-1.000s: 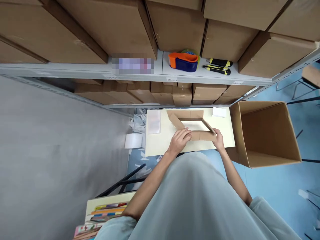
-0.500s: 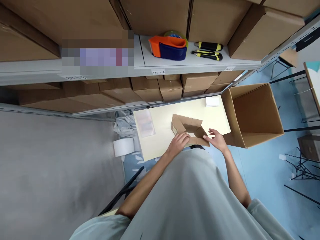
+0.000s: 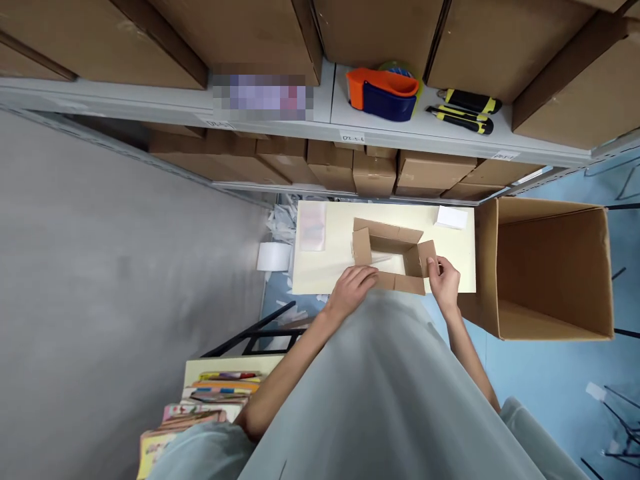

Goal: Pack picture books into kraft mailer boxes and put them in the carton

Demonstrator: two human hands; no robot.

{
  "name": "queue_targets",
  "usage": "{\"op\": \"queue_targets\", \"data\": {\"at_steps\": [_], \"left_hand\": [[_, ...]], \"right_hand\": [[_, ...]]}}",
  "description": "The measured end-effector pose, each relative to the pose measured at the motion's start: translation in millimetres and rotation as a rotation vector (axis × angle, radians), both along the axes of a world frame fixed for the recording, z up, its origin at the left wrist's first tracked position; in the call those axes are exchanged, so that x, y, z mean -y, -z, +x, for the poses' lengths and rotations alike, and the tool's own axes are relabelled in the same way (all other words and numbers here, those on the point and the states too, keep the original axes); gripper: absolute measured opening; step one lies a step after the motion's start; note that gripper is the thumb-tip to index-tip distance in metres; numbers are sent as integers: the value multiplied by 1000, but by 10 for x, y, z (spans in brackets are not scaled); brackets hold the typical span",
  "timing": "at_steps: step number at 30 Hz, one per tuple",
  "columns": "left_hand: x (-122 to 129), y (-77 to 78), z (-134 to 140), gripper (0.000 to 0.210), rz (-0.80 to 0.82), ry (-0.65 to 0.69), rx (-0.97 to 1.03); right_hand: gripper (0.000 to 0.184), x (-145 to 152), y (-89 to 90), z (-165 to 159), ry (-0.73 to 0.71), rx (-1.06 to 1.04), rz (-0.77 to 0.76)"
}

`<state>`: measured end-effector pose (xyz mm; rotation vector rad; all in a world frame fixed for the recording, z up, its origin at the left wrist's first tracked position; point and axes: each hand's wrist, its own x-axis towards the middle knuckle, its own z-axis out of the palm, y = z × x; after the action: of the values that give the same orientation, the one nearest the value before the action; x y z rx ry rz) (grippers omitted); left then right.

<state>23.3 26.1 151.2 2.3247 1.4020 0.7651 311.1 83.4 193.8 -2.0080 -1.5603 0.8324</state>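
Note:
A small cardboard box (image 3: 389, 231) with its flaps up and open lies on the cream-topped table (image 3: 330, 267). Through its opening I see a pale bottom. My left hand (image 3: 353, 288) lies over the near left corner, fingers together and bent around the edge; their tips are partly hidden. At the right end, my right hand (image 3: 444, 283) pinches the short side flap between thumb and fingers. A white small box (image 3: 451, 217) sits at the table's far right, and a pinkish translucent sheet (image 3: 313, 227) at its left.
A large open carton (image 3: 553, 267) stands right of the table. Above, a shelf (image 3: 345, 123) carries boxes, an orange and blue tape dispenser (image 3: 384, 95) and box cutters (image 3: 465, 112). A white roll (image 3: 274, 257) is left of the table; stacked booklets (image 3: 215, 407) lie lower left.
My right hand has moved from the box's near right corner to its right flap, now closed on it. The box sits squarer to the table. My view has shifted left.

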Motion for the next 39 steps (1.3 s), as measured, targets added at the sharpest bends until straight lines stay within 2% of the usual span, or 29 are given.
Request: {"op": "queue_targets", "data": {"at_steps": [3, 6, 12, 15, 17, 19, 22, 24, 26, 30, 35, 39], "left_hand": [[127, -91, 129, 28, -48, -81, 11], [138, -87, 324, 30, -99, -116, 9], [-107, 92, 578, 37, -161, -115, -31], [-146, 96, 613, 27, -173, -78, -27], [-128, 56, 639, 20, -192, -100, 12], [-116, 15, 673, 26, -216, -230, 55], [-185, 14, 722, 36, -230, -551, 68], [-283, 66, 747, 45, -254, -653, 49], [-371, 139, 764, 48, -305, -640, 39], [-399, 231, 743, 27, -408, -619, 146], [-280, 138, 537, 11, -450, -652, 369], [-230, 56, 360, 13, -437, -596, 338]], "right_hand": [[53, -71, -132, 139, -8, -43, 60], [52, -209, -116, 302, -23, -51, 96], [53, -365, 261, 509, 13, -113, 63], [51, -312, 409, 557, 18, -127, -17], [50, -265, 474, 593, 22, -114, -68], [48, -229, 518, 634, 27, -97, -98], [47, -197, 549, 683, 27, -78, -117], [49, -182, 550, 694, 30, -63, -131], [50, -163, 541, 684, 36, -42, -133], [45, -100, 500, 609, 10, -3, -80], [37, -20, 422, 429, -27, 30, -5], [34, -21, 405, 273, -66, 81, 33]]}}
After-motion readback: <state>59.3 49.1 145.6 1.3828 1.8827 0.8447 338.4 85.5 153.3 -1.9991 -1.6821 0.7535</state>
